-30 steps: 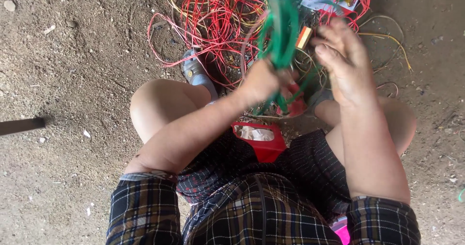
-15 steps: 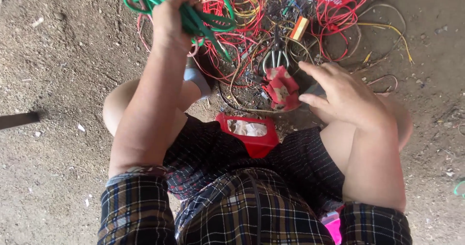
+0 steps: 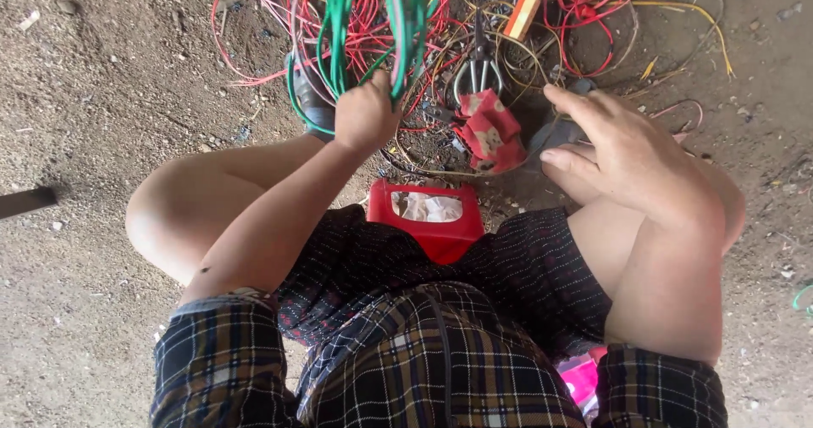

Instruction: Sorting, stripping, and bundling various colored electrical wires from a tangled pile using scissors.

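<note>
My left hand (image 3: 364,116) is closed around a bundle of green wire (image 3: 373,30) that stands up in loops above a tangle of red and yellow wires (image 3: 474,22) on the dirt floor. My right hand (image 3: 622,153) hovers open over my right knee, fingers spread and empty, close to a red patterned cloth (image 3: 489,132). Metal scissors (image 3: 479,68) lie just beyond that cloth. A small red plastic stool (image 3: 432,216) shows between my knees.
A small orange and white box (image 3: 520,15) lies among the wires at the top. A dark flat bar (image 3: 25,201) lies at the left edge on the dirt. A pink object (image 3: 584,377) peeks out by my right hip. Loose yellow wire (image 3: 694,22) trails to the right.
My left hand carried the green wire bundle out to the left, then back toward the middle over the wire pile. My right hand let go of the bundle and dropped toward my right knee.
</note>
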